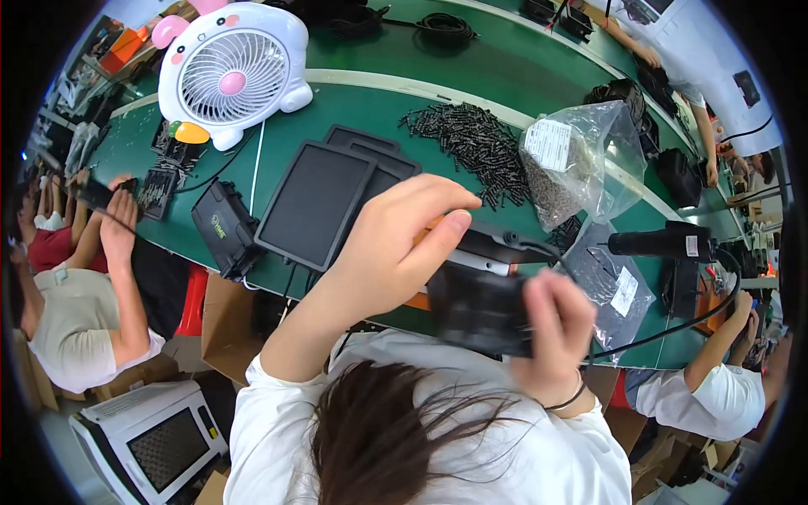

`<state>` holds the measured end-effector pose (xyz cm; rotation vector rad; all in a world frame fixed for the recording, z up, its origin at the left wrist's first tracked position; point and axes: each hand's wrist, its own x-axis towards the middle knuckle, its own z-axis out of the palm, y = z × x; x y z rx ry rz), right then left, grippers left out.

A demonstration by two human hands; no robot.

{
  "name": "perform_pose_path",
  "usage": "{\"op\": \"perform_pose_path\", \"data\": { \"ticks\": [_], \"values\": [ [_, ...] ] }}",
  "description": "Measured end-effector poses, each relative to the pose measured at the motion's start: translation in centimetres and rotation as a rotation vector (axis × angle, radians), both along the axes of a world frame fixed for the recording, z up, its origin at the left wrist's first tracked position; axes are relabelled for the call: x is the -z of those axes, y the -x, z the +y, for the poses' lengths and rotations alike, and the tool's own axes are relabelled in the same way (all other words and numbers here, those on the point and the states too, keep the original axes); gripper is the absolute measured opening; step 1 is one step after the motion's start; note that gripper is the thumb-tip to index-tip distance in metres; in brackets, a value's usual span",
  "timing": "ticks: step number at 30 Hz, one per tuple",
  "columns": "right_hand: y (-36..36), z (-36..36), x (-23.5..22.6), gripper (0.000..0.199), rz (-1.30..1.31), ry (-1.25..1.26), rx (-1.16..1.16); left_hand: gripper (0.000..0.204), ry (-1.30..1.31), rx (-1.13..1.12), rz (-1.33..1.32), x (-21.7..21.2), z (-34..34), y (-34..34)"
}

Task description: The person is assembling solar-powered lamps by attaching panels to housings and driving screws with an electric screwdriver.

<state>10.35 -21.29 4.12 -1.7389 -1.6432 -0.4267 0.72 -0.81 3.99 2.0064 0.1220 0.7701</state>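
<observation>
My left hand (pixel 404 240) hovers over the near edge of the bench, thumb and forefinger curved with a gap between them. Nothing shows in that gap; its other fingers are hidden. Below and to the right, my right hand (pixel 555 328) grips the edge of a black rectangular piece (pixel 480 311), both smeared by motion. Just behind the piece lies a dark tool-like object with a silver part (pixel 486 263) and a cable, partly covered by my hands. Left of my left hand, flat black rectangular trays (pixel 316 202) overlap in a stack.
A heap of small black screws (pixel 471 143) lies beyond my hands, beside a clear bag of small parts (pixel 555 168). A black electric screwdriver (pixel 661 244) trails a cable at right. A white fan (pixel 231 80) and black case (pixel 225 227) stand left. People sit on both sides.
</observation>
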Motion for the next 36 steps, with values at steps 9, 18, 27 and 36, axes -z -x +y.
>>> {"op": "perform_pose_path", "data": {
  "ticks": [9,18,27,36],
  "values": [
    [-1.9,1.2,0.1,0.079,0.039,0.115,0.094,0.025,0.182,0.129,0.297,-0.1,1.3,-0.9],
    [-2.3,0.6,0.1,0.084,0.178,0.129,0.006,0.012,-1.037,0.128,0.538,9.0,5.8,-12.4],
    [-2.9,0.1,0.3,0.079,0.307,0.110,-0.053,0.010,-1.102,0.166,0.424,10.9,7.5,-14.2],
    [-3.3,-0.1,0.9,0.078,0.330,0.106,-0.063,0.017,-0.050,0.319,0.000,-2.6,1.0,-5.0]
  ]
}}
